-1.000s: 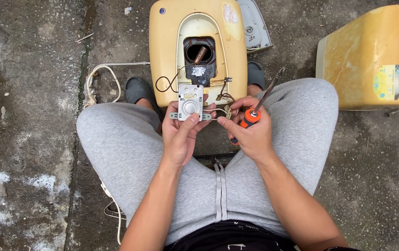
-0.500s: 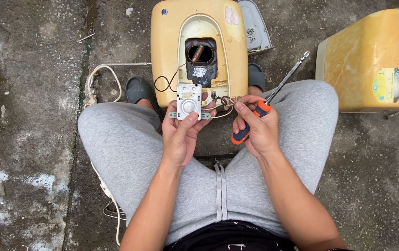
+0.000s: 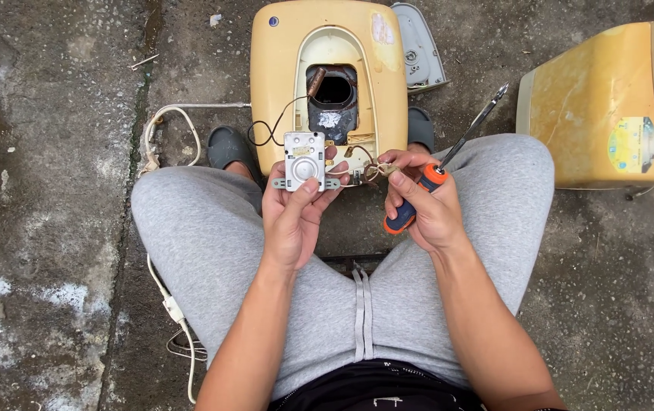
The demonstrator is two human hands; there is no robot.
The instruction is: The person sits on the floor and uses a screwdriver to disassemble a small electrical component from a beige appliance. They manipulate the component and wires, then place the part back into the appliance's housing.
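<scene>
Centrally, a small grey thermostat unit [image 3: 304, 161] with a round metal disc sits gripped in the left hand [image 3: 294, 215], thumb pressed below the disc, held over the lap just in front of the yellow water heater [image 3: 274, 84]. Thin wires [image 3: 359, 169] run from the unit back into the heater's open cavity [image 3: 333, 99]. The right hand [image 3: 427, 209] is closed around an orange-and-blue screwdriver [image 3: 418, 194], shaft pointing up and away, while its fingertips pinch the wires. Tugging could, I judge, snap those thin leads or pull a terminal loose; the raised tip could also slip. A second yellow casing [image 3: 609, 106] rests on the concrete floor [image 3: 45, 228] to the right.
</scene>
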